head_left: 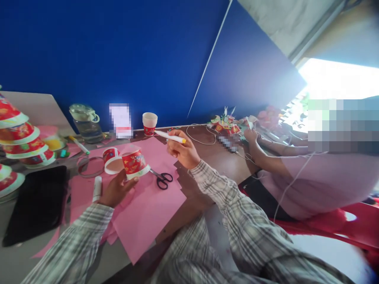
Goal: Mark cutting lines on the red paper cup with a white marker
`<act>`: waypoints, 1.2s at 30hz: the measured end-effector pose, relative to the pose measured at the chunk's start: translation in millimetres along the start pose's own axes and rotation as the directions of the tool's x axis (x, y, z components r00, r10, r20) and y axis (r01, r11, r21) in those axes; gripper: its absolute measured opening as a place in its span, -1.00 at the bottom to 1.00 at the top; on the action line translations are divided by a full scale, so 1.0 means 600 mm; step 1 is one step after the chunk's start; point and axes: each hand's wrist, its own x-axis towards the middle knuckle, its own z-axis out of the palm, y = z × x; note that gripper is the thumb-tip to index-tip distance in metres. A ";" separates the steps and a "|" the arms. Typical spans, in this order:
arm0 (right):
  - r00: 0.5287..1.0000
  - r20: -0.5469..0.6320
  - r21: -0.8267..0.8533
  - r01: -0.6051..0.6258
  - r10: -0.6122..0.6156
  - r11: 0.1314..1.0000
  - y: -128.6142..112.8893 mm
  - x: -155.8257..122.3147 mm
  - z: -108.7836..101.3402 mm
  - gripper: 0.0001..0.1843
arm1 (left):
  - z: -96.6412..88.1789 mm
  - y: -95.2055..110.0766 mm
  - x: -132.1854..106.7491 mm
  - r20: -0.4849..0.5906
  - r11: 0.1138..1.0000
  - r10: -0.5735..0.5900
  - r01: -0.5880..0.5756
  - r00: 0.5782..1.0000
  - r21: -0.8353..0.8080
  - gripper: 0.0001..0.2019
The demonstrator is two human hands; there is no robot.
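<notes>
My left hand [118, 187] is closed around a red patterned paper cup [134, 162], tilted above the pink paper [154, 221]. In my right hand [185, 152] is a white marker pen [168, 136] with a yellow end, pointing left and raised over the table. Black-handled scissors [164, 180] lie on the pink paper just right of the held cup. Behind the left hand, another red cup [110, 154] lies on its side by a roll of tape [89, 166]. A white capped pen [97, 189] rests beside my left wrist.
Stacked red cups [25, 144] stand at the left, near a black tablet-like slab [38, 201]. A water jug [85, 122] and an upright cup [149, 124] stand along the blue partition [118, 51]. A co-worker [322, 177] sits at the right, hands by colourful paper crafts [226, 124].
</notes>
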 end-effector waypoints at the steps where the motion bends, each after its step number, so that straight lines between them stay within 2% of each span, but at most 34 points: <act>1: 0.999 -0.029 0.022 -0.013 0.014 1.000 0.013 -0.010 0.005 -0.67 | 0.000 -0.001 0.001 0.014 0.999 0.002 -0.001 1.000 -0.033 -0.42; 4: 1.000 -0.012 0.030 -0.025 0.026 0.999 0.050 -0.033 0.022 -0.57 | -0.003 0.000 0.002 0.047 0.989 -0.013 0.020 0.999 -0.146 -0.36; 8: 0.997 0.023 -0.031 0.081 -0.080 0.996 0.078 -0.052 0.040 -0.52 | -0.009 0.010 0.001 0.033 0.983 -0.022 0.027 0.999 -0.182 -0.36; 10: 0.996 0.007 -0.072 0.093 -0.093 0.993 0.088 -0.060 0.046 -0.55 | -0.011 0.013 0.001 0.035 0.984 -0.028 0.034 0.999 -0.173 -0.36; 14: 0.998 -0.065 -0.139 -0.002 -0.007 0.990 0.109 -0.074 0.055 -0.54 | -0.011 0.017 0.002 0.026 0.994 -0.036 0.039 0.999 -0.103 -0.33; 18: 0.998 0.012 -0.129 0.060 -0.059 0.990 0.126 -0.085 0.061 -0.48 | -0.011 0.017 0.002 0.020 0.999 -0.037 0.037 0.999 -0.037 -0.33; 21: 0.987 0.064 -0.102 0.150 -0.144 0.983 0.130 -0.088 0.062 -0.48 | -0.011 0.017 0.001 0.023 0.999 -0.041 0.041 0.999 -0.031 -0.32; 26: 0.955 0.065 -0.118 0.295 -0.289 0.948 0.121 -0.089 0.064 -0.59 | -0.008 0.013 0.001 0.003 0.997 -0.017 0.017 1.000 -0.081 -0.34; 36: 0.973 0.051 -0.151 0.229 -0.224 0.962 0.120 -0.093 0.069 -0.61 | -0.006 0.009 0.000 0.024 0.996 -0.044 0.045 0.999 -0.083 -0.35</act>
